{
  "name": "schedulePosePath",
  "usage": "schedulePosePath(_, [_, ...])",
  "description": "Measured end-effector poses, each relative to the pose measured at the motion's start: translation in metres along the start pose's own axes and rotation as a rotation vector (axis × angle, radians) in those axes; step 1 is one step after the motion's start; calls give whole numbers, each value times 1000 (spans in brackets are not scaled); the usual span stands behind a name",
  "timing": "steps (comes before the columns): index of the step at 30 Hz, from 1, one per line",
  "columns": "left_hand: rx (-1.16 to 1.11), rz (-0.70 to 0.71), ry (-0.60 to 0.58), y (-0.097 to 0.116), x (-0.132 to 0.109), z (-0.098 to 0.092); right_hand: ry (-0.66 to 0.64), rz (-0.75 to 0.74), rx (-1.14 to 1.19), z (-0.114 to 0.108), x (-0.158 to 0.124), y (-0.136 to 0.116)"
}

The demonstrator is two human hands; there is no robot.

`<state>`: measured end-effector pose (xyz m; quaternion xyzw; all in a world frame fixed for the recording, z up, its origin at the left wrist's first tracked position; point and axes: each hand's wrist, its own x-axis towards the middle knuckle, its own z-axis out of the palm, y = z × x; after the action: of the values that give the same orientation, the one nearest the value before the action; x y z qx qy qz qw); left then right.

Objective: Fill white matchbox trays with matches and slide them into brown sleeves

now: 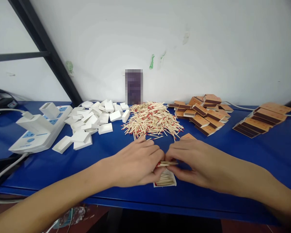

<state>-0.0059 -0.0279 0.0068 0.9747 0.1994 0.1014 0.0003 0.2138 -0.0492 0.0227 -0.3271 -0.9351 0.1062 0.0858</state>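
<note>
Matches [168, 163] were pinched between the left hand [140, 161] and right hand [192, 158] at the near tray [165, 185]; I judged light, even pressure best for keeping them aligned.

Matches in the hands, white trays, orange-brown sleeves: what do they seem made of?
Held matches: likely wood, matte; pale sticks with red heads.
White trays: probably card, matte, with thin, straight walls; plastic not ruled out.
Orange-brown sleeves: seemingly printed card, with dark side strips and thin edges; gloss unclear.
</note>
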Motion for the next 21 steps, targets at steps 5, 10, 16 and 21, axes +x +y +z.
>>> schedulePosePath(5, [-28,34,-5,3,-2,11,-58,-30,-44,9,-4,-4])
schedulePosePath(10, [-103,17,-25,-1,-5,14,-96,-46,-51,13,-4,-6])
schedulePosePath(16, [-236,-53,-38,-4,-3,14,-144,49,59,9,-3,-7])
schedulePosePath(21, [-254,-91,-28,-7,1,12,-123,51,134,8,0,-7])
